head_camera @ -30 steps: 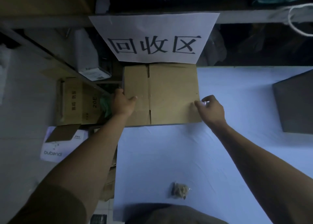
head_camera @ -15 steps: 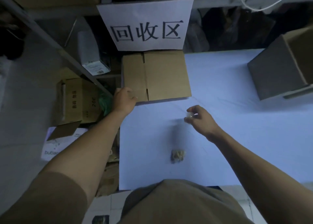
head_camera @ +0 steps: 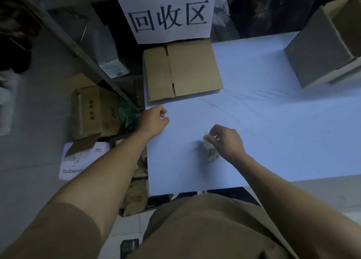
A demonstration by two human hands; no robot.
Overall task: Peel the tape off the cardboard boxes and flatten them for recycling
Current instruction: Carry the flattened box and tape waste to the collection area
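Note:
A flattened brown cardboard box (head_camera: pixel 187 69) lies at the back left of the blue table (head_camera: pixel 273 125), just under a white paper sign (head_camera: pixel 166 14). My left hand (head_camera: pixel 154 120) hovers at the table's left edge, a little in front of the box, fingers loosely curled and holding nothing. My right hand (head_camera: pixel 226 141) is over the middle of the table and pinches a small clear bit of tape (head_camera: pixel 206 136) right above a crumpled wad of tape (head_camera: pixel 211 154) on the table.
A standing cardboard box (head_camera: pixel 316 49) with open flaps is at the table's back right. Left of the table on the floor are a brown carton (head_camera: pixel 97 112), a white carton (head_camera: pixel 78 161) and a metal shelf rail (head_camera: pixel 78 49).
Both hands have come off the flattened box. My right hand drew back toward me with the bit of tape to the tape wad. My left hand pulled back slightly from the box's corner.

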